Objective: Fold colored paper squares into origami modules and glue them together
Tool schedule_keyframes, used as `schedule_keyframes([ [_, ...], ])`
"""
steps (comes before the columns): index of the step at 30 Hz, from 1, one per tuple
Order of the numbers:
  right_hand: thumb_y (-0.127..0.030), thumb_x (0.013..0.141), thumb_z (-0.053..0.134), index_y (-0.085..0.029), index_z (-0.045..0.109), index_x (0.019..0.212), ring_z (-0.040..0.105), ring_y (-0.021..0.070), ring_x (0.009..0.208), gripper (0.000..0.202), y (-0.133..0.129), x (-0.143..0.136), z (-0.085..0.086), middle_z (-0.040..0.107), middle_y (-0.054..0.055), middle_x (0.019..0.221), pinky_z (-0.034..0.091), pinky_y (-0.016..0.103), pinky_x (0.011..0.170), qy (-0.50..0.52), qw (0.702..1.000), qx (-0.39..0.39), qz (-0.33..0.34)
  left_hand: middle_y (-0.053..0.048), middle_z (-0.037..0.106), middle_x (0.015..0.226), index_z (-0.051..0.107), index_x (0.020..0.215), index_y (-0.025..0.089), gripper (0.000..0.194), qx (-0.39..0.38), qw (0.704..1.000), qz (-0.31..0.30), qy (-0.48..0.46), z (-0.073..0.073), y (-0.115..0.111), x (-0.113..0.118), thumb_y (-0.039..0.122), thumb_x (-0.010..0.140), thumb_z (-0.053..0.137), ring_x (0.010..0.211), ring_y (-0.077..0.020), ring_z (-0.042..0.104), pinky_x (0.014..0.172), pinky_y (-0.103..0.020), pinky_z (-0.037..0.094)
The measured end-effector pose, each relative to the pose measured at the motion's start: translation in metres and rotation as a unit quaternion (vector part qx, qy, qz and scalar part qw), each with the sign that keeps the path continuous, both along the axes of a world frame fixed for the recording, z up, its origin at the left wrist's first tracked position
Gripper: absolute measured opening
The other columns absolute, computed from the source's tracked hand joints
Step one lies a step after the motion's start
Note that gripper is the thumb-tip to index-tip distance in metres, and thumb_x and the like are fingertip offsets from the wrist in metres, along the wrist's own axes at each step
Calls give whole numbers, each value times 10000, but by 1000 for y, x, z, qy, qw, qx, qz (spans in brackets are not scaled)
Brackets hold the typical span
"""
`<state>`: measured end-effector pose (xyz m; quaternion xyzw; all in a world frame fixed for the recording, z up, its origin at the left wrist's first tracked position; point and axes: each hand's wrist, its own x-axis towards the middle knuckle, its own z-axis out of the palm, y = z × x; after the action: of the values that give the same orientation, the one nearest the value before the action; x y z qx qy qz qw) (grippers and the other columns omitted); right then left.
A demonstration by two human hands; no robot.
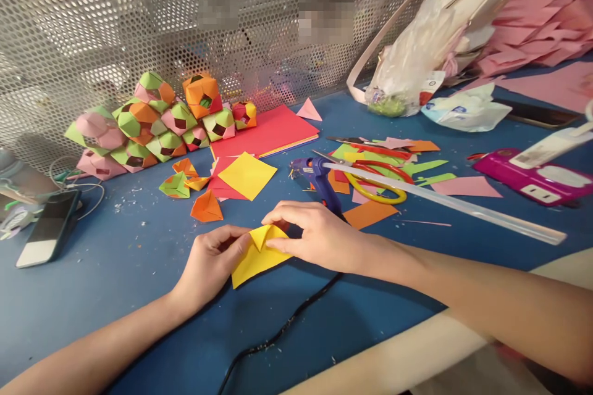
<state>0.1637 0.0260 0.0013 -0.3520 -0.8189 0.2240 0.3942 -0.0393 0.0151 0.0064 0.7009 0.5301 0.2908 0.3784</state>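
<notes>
A yellow sheet of paper (259,262), partly folded with a small triangular flap at its top edge, is between my hands just above the blue table. My left hand (210,262) grips its left side, thumb on top near the flap. On the other side, my right hand (315,234) pinches the paper's upper right edge between thumb and fingers. Just beyond lie a flat yellow square (249,174) on red paper and several folded orange and green pieces (207,207). A blue glue gun (319,179) with a long clear glue stick rests behind my right hand.
Folded paper balls (139,120) are stacked at the back left by a perforated metal screen (264,43). Scissors (375,182) lie among paper scraps. A phone (49,231) is at left; a magenta power strip (532,176) is at right. A black cord (287,327) crosses the front.
</notes>
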Motion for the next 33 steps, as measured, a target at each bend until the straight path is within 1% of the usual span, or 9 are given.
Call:
schedule_keyframes([
  [5,-183,794,573,-161,598,862,583,134,721,76,0,-2,0,638,36,808,476,254,669,10,1000,-4,6,-25,711,811,713,867,174,248,-4,1000,7,-9,-4,-1,0,357,830,551,740,-165,627,635,-218,493],
  [8,-142,815,553,-165,594,796,559,117,664,51,2,-2,-3,612,15,743,451,233,626,9,1000,-4,-5,-28,713,823,707,922,173,256,-28,999,-6,-13,-1,-3,2,355,830,550,755,-168,633,647,-222,498],
  [11,-89,812,537,-159,596,785,545,110,660,96,4,-4,-5,599,13,740,436,228,624,10,1000,8,11,-24,712,902,686,1015,190,285,-46,998,-34,-23,3,-4,4,365,846,537,835,-174,635,710,-228,501],
  [14,-93,811,541,-153,602,805,554,113,686,86,2,-6,-4,608,22,768,442,232,641,25,999,2,29,-13,713,949,700,998,208,284,-63,997,-42,-34,4,-2,5,385,858,528,906,-184,628,766,-233,492],
  [17,-129,788,576,-152,598,843,568,113,689,64,0,-6,-2,620,23,793,469,233,652,41,998,-48,23,-15,721,908,717,953,199,290,-84,995,-24,-46,3,-1,5,399,854,532,881,-193,634,748,-242,495],
  [19,-133,775,571,-157,595,822,572,108,669,58,0,-6,-1,623,13,773,476,228,639,43,995,-88,10,-19,721,897,716,956,196,295,-91,994,-17,-54,1,-2,4,406,849,538,866,-194,634,740,-249,495],
  [25,-115,779,523,-163,611,750,552,94,620,104,1,-3,5,623,-16,692,431,204,574,23,984,-175,3,-30,719,895,709,974,192,292,-101,993,-15,-66,-4,-2,2,403,834,563,848,-189,633,708,-241,494],
  [29,-102,780,517,-156,626,737,521,82,601,129,0,-2,9,608,-24,669,399,193,555,21,979,-202,-5,-28,722,866,718,944,186,269,-93,994,-18,-61,-4,-2,3,383,822,581,812,-175,630,675,-219,488],
  [33,-93,788,513,-157,635,738,514,80,611,147,-1,-2,10,613,-24,693,391,193,564,21,981,-192,-4,-22,714,828,721,887,181,240,-95,993,-16,-66,-3,-2,3,373,808,601,760,-152,613,647,-200,472],
])
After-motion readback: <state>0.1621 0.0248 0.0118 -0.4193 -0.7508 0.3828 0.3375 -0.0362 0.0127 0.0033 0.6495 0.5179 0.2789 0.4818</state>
